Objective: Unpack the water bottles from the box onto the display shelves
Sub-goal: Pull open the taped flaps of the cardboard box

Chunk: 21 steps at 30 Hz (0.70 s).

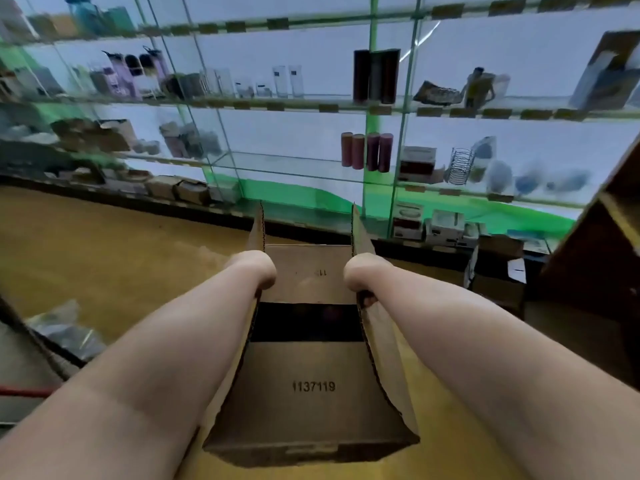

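- I have both hands, left hand (254,270) and right hand (362,275), bent down over the side flaps of the box (311,386); I cannot tell how the fingers lie.
- The box sits on the floor (104,244) before the display shelves (298,105); its dark opening hides any bottles.
- Risk: a flap could tear if I pull hard, or the box could tip.

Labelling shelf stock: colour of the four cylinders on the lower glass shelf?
Dark red to maroon cylinders, head view.

Shop: glass display shelves (294,105) w/ bottles (367,151), glassware (289,81).
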Available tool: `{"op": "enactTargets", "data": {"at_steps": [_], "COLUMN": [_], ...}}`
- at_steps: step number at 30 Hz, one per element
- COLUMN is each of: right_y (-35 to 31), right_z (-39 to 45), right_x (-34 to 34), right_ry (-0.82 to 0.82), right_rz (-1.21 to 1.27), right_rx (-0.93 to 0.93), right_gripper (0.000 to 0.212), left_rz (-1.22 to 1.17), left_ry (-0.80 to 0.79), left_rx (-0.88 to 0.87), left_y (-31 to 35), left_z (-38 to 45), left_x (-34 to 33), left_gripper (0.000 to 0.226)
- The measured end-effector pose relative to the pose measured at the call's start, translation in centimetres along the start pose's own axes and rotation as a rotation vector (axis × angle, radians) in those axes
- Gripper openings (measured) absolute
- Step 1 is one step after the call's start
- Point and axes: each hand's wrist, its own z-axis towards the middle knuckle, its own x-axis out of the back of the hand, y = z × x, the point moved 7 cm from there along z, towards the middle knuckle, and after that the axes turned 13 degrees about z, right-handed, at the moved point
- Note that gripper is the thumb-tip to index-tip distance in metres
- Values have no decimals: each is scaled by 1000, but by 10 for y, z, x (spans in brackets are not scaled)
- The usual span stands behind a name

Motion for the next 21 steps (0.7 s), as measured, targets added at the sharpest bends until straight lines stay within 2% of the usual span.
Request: {"op": "enactTargets", "data": {"at_steps": [6,10,17,21], "right_y": [-41,-72,-141,-192], "right_z": [114,197,334,398], "right_x": [54,82,127,156], "right_ry": [-61,-86,-104,-150], "right_rz": [-50,-138,-116,-184], "right_rx": [89,130,161,229], "right_gripper": [28,28,31,19], "left_rz": [-123,-152,-201,-243], "left_ry": [-60,-90,-165,-175], "left_rx": [152,204,292,347], "left_y": [-19,-32,-71,-100], "left_z": [99,178,311,372], "left_x": [36,51,84,115], "left_gripper": [28,25,27,28]}}
